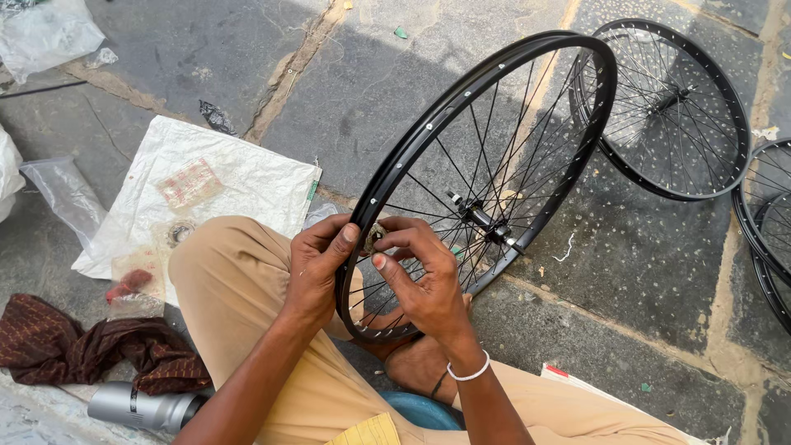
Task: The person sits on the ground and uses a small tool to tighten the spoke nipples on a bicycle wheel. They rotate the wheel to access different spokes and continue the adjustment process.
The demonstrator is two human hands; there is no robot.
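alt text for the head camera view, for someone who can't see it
A seated person's left hand and right hand pinch a small tool at the rim of an upright black spoked bicycle wheel. More wheels lie on the stone floor.

Left hand point(317, 268) gripping, right hand point(424, 284) fingers seemingly pinching

Head view, steeply down, close over lap.

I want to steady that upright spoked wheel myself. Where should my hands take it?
Probably grip the black wheel by its rim at the near lower arc, coming from either side, as the left hand and right hand do now. It stands on edge, and the thin spokes leave only the rim solid to hold.
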